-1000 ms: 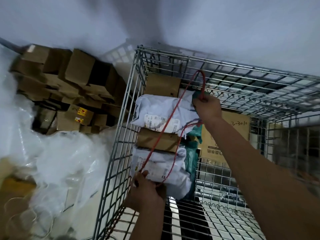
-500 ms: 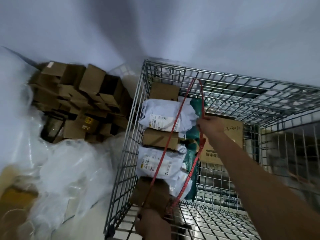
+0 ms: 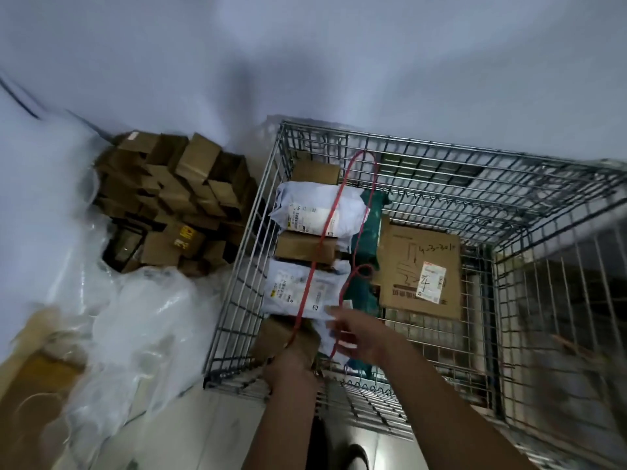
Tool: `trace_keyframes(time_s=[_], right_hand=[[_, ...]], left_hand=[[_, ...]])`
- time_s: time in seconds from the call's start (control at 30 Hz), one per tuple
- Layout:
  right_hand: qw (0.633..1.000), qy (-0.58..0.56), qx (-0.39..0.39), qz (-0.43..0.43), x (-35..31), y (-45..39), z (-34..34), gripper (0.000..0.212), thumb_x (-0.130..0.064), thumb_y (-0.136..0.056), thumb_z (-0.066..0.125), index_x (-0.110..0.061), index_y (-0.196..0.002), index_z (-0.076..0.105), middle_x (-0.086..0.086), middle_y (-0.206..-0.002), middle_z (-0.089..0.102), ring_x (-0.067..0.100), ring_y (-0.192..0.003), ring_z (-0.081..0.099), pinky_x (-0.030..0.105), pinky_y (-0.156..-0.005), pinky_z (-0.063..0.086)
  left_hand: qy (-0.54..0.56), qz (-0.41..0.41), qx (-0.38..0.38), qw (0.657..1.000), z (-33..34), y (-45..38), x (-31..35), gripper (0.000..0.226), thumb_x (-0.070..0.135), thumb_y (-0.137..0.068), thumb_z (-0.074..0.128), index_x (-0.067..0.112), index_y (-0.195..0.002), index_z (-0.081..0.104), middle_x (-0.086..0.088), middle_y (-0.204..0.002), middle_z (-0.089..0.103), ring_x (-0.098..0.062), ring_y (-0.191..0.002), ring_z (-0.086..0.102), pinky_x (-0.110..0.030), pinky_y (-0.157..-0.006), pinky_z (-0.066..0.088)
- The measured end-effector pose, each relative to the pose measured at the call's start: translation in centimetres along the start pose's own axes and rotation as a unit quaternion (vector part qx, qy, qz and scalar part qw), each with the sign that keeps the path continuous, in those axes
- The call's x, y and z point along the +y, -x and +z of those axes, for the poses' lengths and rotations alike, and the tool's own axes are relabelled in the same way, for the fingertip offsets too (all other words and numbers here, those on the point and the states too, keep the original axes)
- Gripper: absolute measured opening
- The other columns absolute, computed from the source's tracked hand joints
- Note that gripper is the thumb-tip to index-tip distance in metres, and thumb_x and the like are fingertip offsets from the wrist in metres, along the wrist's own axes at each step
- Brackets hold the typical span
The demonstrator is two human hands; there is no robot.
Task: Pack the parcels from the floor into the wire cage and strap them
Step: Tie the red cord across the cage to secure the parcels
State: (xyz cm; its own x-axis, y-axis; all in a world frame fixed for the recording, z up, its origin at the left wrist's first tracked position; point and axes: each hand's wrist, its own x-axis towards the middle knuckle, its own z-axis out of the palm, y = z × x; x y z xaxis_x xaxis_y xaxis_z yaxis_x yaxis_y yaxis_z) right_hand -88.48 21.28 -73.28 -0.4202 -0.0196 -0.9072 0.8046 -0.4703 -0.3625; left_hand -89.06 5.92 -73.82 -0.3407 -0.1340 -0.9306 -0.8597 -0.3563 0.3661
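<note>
- Done: parcels (image 3: pixel 310 256) stand stacked against the cage's (image 3: pixel 237 266) left wall, red strap (image 3: pixel 315 262) looped over them.
- My left hand (image 3: pixel 291 368) grips the strap's near end; right fingers (image 3: pixel 334 313) are spread, reaching for its other run.
- Left: tie off; boxes (image 3: pixel 176 198) lie outside.

Pale wall (image 3: pixel 339 56); glossy floor (image 3: pixel 210 432); dim light

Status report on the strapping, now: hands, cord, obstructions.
Left hand grips the red cord at the cage's near edge; right hand open, fingers at the cord's loose run. Cord looped over the stacked parcels. Nothing blocking.
</note>
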Motion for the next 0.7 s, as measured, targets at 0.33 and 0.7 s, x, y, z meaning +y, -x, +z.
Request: trace_keyframes(time_s=[0.33, 0.7], right_hand=[[0.979, 0.047, 0.132, -0.149, 4.9, 1.8, 1.7, 0.028, -0.029, -0.107, 0.047, -0.015, -0.103, 0.07, 0.012, -0.081, 0.068, 0.022, -0.068, 0.062, 0.027, -0.058, 0.052], [0.895, -0.104, 0.402, -0.162, 3.4, 0.8, -5.4, 0.027, -0.026, -0.106, 0.047, -0.021, -0.115, 0.072, 0.002, -0.095, 0.066, 0.011, -0.061, 0.045, 0.032, -0.052, 0.041]], left_hand=[[-0.148, 0.037, -0.053, 0.987, 1.4, 0.5, 0.4, 0.013, 0.008, -0.098, 0.055, 0.003, -0.099, 0.067, -0.022, -0.098, 0.071, -0.027, -0.081, 0.064, -0.033, -0.07, 0.053], [-0.493, 0.148, -0.312, 0.799, -0.8, 1.5, 3.4, 0.056, 0.049, -0.076, 0.083, 0.026, -0.125, 0.068, 0.007, -0.103, 0.072, -0.014, -0.095, 0.067, -0.031, -0.088, 0.053]])
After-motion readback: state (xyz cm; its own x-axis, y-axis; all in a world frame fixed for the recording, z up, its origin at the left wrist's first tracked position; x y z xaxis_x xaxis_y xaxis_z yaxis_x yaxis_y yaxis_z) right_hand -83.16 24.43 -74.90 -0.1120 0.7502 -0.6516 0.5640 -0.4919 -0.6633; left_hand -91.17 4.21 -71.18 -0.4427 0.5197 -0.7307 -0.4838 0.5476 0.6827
